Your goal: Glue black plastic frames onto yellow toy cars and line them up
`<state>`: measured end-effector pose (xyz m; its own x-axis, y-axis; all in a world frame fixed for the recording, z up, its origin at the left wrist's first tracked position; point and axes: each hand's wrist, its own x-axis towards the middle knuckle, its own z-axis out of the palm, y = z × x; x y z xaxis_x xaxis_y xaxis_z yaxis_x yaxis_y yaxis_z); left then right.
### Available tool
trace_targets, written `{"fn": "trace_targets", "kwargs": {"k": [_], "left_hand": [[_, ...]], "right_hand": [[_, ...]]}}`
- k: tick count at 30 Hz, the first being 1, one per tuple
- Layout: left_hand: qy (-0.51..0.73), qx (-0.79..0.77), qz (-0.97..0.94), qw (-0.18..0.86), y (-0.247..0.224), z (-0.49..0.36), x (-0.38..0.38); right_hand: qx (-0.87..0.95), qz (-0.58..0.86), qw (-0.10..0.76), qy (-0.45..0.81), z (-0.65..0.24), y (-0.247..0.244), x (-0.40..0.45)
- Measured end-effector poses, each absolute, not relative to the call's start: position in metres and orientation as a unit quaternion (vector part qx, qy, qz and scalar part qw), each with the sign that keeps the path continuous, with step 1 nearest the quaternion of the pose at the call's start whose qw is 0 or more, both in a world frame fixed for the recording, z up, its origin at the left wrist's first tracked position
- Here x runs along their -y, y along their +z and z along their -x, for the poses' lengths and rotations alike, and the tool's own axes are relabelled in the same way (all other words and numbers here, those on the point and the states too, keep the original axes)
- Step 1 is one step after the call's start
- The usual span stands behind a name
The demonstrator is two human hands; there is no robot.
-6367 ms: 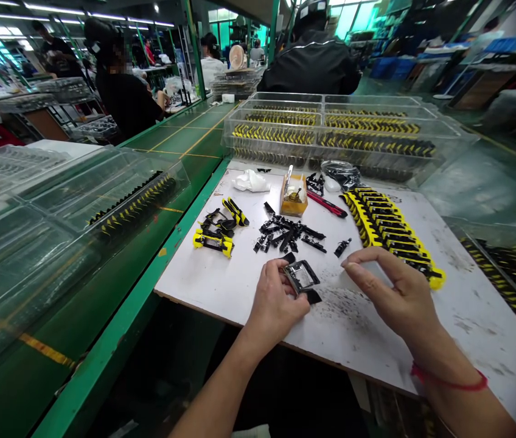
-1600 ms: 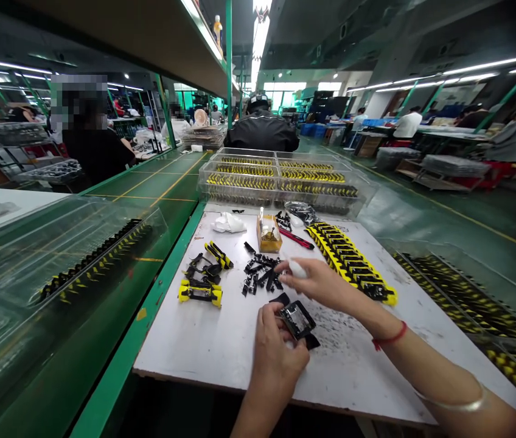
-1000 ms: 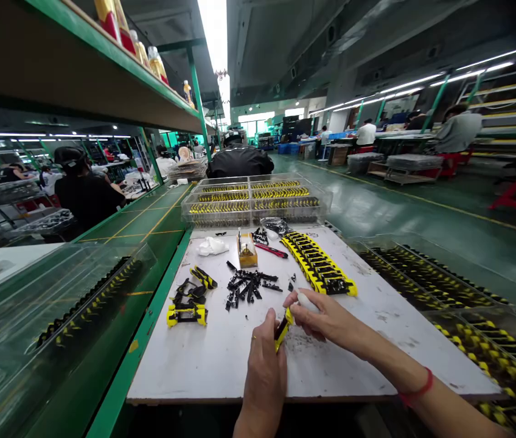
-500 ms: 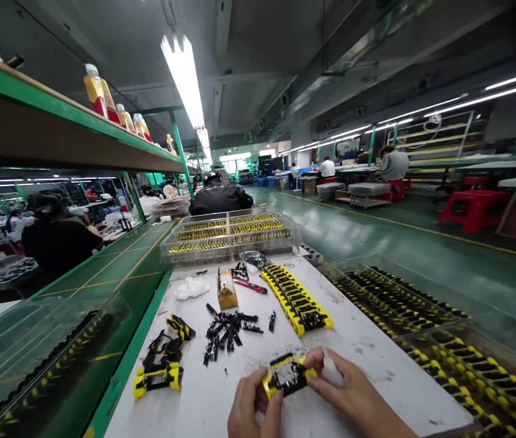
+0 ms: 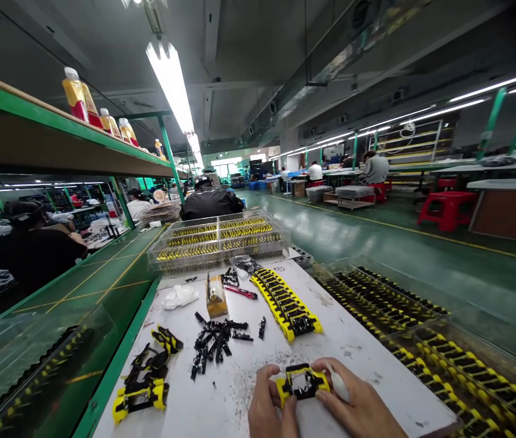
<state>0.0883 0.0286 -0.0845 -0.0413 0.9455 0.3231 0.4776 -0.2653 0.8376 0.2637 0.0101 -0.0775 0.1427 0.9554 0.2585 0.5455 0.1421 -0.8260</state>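
Note:
Low in the view, my left hand (image 5: 268, 406) and my right hand (image 5: 353, 401) both grip a black rectangular frame with yellow end pieces (image 5: 302, 383). A small white object (image 5: 339, 384) sits against my right palm and fingers, but I cannot tell what it is. On the white work board (image 5: 379, 377), dark specks are scattered around my hands. Farther up lie a pile of loose black plastic parts (image 5: 215, 340) and a long row of yellow-and-black parts (image 5: 284, 304). Several black-and-yellow assemblies (image 5: 142, 392) lie to the left.
A clear compartment tray of yellow-and-black parts (image 5: 219, 243) stands beyond the board. Nearby are an orange box (image 5: 216, 297), a red-handled cutter (image 5: 240, 292) and white wrapping (image 5: 179, 297). Filled clear trays (image 5: 422, 340) flank the right. A co-worker in a black jacket (image 5: 210, 204) sits beyond.
My hands have brought the frame together with yellow pieces and now hold it low near the board's front edge. The view has tilted upward, showing more ceiling and shelving.

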Motion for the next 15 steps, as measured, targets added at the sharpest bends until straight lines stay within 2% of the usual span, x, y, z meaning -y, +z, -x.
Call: {"fn": "trace_targets", "kwargs": {"k": [8,15], "left_hand": [[0.425,-0.538,-0.638,0.350,-0.062,-0.095,-0.028],[0.407,-0.485,-0.677,0.375,-0.050,-0.120,-0.053]], "right_hand": [[0.625,0.620,0.407,0.244,-0.276,-0.069,-0.016],[0.602,0.634,0.408,0.262,-0.307,-0.060,-0.041]]}}
